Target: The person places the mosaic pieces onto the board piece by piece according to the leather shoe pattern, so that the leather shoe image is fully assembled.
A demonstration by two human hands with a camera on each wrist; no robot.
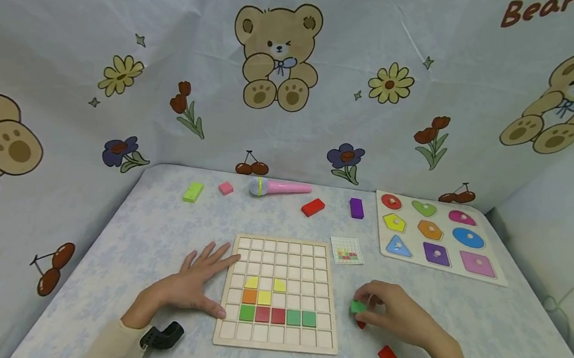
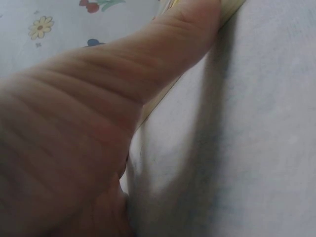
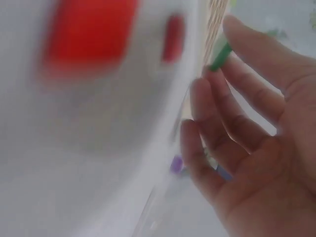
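Observation:
A wooden grid board (image 1: 275, 347) lies flat, with yellow, orange, green and red tiles in some of its lower squares. My left hand (image 1: 199, 283) rests at its left edge, fingers spread, thumb and a fingertip touching the frame; the left wrist view shows mostly the thumb (image 2: 163, 49). To the right of the board, my right hand (image 1: 396, 311) pinches a small green tile (image 1: 357, 307) between thumb and fingers. That green tile (image 3: 221, 57) appears edge-on in the right wrist view. A red tile (image 1: 360, 325) lies partly hidden below that hand, and another red tile (image 1: 387, 357) lies nearer.
A small pattern card (image 1: 347, 251) lies beside the board's upper right corner. Behind are a green block (image 1: 193, 192), a pink block (image 1: 226, 188), a toy microphone (image 1: 283, 187), a red block (image 1: 312, 207) and a purple block (image 1: 357, 208). A shape puzzle (image 1: 439, 234) lies at the back right.

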